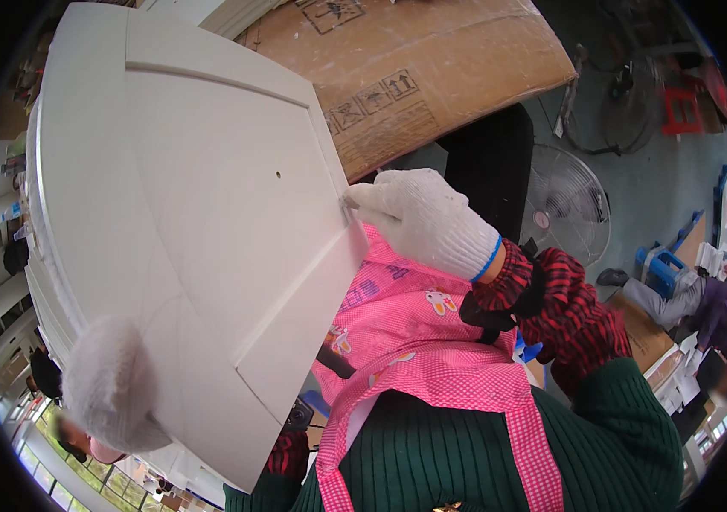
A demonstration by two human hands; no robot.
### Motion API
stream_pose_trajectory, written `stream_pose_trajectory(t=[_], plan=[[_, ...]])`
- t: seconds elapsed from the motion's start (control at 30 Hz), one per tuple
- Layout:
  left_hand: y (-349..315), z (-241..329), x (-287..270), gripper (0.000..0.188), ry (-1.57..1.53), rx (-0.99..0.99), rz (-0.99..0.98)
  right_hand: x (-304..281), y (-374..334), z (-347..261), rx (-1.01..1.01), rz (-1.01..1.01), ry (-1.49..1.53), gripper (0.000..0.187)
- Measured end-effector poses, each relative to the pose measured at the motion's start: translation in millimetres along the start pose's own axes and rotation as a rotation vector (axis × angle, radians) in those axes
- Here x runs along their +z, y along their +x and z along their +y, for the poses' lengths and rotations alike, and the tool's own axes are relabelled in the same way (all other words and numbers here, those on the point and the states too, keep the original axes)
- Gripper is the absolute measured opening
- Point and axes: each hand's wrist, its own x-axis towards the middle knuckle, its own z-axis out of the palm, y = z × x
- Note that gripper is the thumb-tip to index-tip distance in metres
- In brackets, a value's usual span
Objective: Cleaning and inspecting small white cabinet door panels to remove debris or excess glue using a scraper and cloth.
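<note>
A white panel door (218,205) with a raised frame and a small hole lies tilted before me, filling the left half of the view. My left hand (112,384), in a white knitted glove and slightly blurred, is closed over the door's lower left edge. On the door's right edge rests my right hand (432,218), in a white glove with a blue cuff rim. Its fingers are pressed together at the groove by that edge. A small dark bit shows at the fingertips, too small to name.
A large brown cardboard box (432,68) lies just beyond the door. A floor fan (564,205) stands to the right, near a blue stool (662,269) and another person in purple (718,316). Farther off is a red stool (682,109).
</note>
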Motion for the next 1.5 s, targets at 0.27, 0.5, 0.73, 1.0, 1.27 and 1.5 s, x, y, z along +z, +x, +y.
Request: stream_pose_trajectory(t=[0.27,0.5,0.73,1.0,1.27,1.5], plan=[[-1.9,1.2,0.7,0.055,0.002,0.001,0.001,-3.6,8.4,5.8,0.046,0.071,0.065,0.023],[-5.1,1.3,-1.7,0.056,0.006,-0.003,0.009,-1.2,-0.9,-7.5,0.077,-0.106,-0.100,0.029],[-5.9,0.8,-2.1,0.056,0.006,-0.006,0.008,4.0,-13.1,-2.8,-0.030,-0.008,0.023,0.021],[-10.6,2.5,-3.4,0.056,0.013,-0.007,0.021,-23.6,1.2,4.5,0.436,-0.343,0.650,0.023],[-13.3,4.2,-2.9,0.057,0.019,-0.005,0.028,10.1,-11.5,17.0,0.127,0.153,0.770,0.027],[-15.1,4.0,-4.2,0.057,0.018,0.000,0.033,-23.1,2.9,14.5,0.430,0.286,1.215,0.043]])
